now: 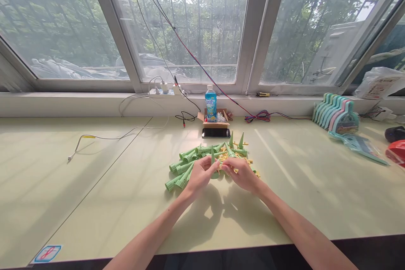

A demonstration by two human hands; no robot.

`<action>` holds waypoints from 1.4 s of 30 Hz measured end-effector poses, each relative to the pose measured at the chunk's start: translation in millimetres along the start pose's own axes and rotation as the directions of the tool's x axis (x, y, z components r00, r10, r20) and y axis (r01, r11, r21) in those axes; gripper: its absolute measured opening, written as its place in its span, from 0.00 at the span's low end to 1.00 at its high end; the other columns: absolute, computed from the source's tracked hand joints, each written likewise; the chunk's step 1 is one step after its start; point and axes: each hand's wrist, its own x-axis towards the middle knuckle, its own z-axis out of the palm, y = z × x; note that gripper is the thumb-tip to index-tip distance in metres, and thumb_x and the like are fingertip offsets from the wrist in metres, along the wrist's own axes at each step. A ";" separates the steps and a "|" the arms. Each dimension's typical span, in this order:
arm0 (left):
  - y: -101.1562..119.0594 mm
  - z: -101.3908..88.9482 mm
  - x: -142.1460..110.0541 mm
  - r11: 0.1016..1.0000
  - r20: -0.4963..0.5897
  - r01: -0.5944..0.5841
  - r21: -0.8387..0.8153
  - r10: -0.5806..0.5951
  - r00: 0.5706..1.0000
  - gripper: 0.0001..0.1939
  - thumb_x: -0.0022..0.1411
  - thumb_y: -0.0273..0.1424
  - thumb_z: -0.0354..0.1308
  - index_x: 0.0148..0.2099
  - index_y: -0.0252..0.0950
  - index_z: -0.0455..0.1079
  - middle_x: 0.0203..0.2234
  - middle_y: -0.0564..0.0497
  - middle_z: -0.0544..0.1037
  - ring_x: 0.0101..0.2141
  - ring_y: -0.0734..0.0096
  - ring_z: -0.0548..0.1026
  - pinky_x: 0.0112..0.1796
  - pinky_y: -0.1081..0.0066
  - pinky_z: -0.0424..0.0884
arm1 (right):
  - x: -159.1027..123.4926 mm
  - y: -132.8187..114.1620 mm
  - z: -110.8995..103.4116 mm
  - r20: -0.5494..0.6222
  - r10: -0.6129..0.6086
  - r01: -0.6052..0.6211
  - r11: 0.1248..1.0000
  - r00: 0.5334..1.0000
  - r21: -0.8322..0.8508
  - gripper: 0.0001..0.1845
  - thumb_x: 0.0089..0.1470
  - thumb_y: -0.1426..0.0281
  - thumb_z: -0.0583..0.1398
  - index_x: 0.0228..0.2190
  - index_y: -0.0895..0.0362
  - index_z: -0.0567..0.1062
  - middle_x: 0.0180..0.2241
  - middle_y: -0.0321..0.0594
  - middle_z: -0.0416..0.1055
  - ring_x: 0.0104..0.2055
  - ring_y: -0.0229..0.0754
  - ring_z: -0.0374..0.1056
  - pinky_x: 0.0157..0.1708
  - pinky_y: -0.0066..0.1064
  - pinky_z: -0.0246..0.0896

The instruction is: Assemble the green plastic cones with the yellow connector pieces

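A pile of green cone-shaped plastic spikes (186, 160) lies on the pale green table (126, 194), mixed with small yellow plastic pieces (242, 164). My left hand (199, 176) is closed round one green spike (213, 157) that points upward. My right hand (242, 174) is pinched against the base of that same spike, fingers together; a small yellow piece seems to be at its fingertips, but I cannot make it out clearly. Both hands meet at the near edge of the pile.
Behind the pile lie a black phone (216, 133), a small cardboard box (215, 121) and a blue bottle (211, 103). Cables (259, 116) run along the window sill. Pastel plastic items (337, 114) stand at the right, a white cable (104, 137) at the left.
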 end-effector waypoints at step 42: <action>3.3 0.6 -0.4 1.000 -0.003 0.005 -0.014 -0.005 1.000 0.16 0.59 0.43 0.64 0.34 0.33 0.73 0.28 0.49 0.75 0.30 0.70 0.72 0.31 0.72 0.66 | -1.2 -0.4 0.4 0.034 0.036 -0.034 0.998 0.999 -0.044 0.25 0.68 0.60 0.49 0.22 0.56 0.68 0.18 0.33 0.61 0.21 0.34 0.52 0.23 0.28 0.50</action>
